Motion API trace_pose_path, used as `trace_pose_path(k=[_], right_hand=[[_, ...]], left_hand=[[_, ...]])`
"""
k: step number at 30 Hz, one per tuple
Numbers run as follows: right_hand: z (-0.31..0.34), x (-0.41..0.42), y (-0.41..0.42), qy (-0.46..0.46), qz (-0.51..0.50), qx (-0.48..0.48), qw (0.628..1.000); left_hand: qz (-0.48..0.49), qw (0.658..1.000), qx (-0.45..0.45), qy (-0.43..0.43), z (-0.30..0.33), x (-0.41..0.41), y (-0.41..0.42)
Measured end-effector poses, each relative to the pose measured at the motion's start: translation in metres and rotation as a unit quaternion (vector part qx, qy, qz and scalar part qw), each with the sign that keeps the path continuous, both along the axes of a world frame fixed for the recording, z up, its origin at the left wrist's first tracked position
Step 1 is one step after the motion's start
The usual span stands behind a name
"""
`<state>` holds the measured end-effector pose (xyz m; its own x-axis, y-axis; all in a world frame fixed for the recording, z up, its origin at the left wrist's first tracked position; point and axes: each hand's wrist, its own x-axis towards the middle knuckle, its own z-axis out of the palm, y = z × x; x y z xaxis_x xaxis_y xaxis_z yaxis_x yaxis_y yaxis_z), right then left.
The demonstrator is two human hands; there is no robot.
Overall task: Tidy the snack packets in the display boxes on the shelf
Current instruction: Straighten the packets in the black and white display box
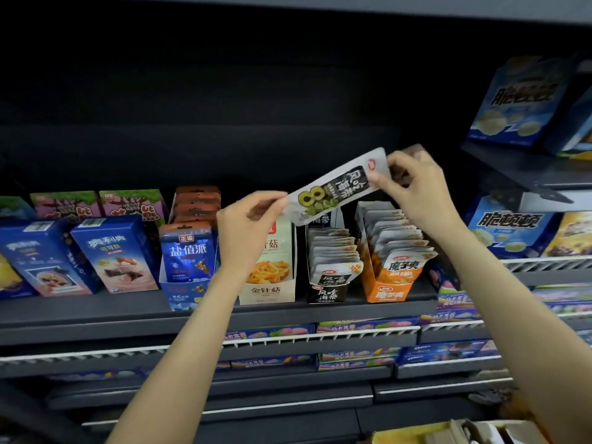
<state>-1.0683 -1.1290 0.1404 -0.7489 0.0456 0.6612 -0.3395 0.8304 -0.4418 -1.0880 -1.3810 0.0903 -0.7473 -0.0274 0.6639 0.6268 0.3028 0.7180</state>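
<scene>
Dark shelf (208, 312) carrying a row of display boxes. Black display box (326, 291) of seaweed packets directly below the raised seaweed packet (333, 187), orange display box (389, 291) just beside it to the right. Packet held up in the air, long axis tilted, upper end to the right. Left hand (246, 225) pinching the lower end, right hand (413, 184) pinching the upper end, about equally near the black box. Cream box partly hidden behind the left wrist; small print blurred.
</scene>
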Motion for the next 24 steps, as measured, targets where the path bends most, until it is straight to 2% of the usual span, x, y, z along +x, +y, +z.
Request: trace_pose_path(k=[2,3,5,8,10,12,14,16,18,20,22,24], right_hand=[[0.002,-0.007,0.006,-0.016,0.024,-0.053,0.998],[0.003,-0.009,0.007,-0.036,0.05,-0.101,0.993],[0.001,-0.013,0.01,-0.037,0.065,-0.141,0.987],[-0.004,-0.022,0.017,-0.005,0.026,-0.06,0.998],[-0.005,-0.03,0.018,0.005,0.0,0.026,1.0],[-0.005,-0.039,0.013,0.01,-0.015,0.124,0.992],[-0.004,-0.049,0.004,-0.019,-0.015,0.198,0.98],[-0.001,-0.062,-0.006,-0.115,-0.013,0.238,0.964],[0.0,-0.078,-0.013,-0.222,0.011,0.256,0.941],[-0.002,-0.092,-0.017,-0.293,0.043,0.233,0.926],[-0.007,-0.1,-0.021,-0.319,0.063,0.217,0.92],[-0.014,-0.107,-0.024,-0.316,0.056,0.246,0.915]], left_hand=[[-0.022,0.997,0.049,-0.063,0.001,-0.007,0.013],[-0.021,0.996,0.044,-0.076,-0.001,-0.011,0.018],[-0.006,0.997,-0.026,-0.077,-0.008,-0.016,0.027],[-0.032,0.983,-0.169,-0.059,-0.019,-0.017,0.032],[-0.054,0.96,-0.27,-0.046,-0.025,-0.017,0.032],[-0.059,0.942,-0.327,-0.036,-0.031,-0.017,0.031],[-0.056,0.937,-0.346,-0.019,-0.034,-0.015,0.031],[-0.048,0.934,-0.355,0.008,-0.037,-0.012,0.031],[-0.045,0.933,-0.357,0.014,-0.04,-0.011,0.031],[-0.045,0.933,-0.357,0.009,-0.042,-0.012,0.03],[-0.044,0.934,-0.354,0.009,-0.043,-0.012,0.029],[-0.041,0.934,-0.355,0.015,-0.043,-0.012,0.028]])
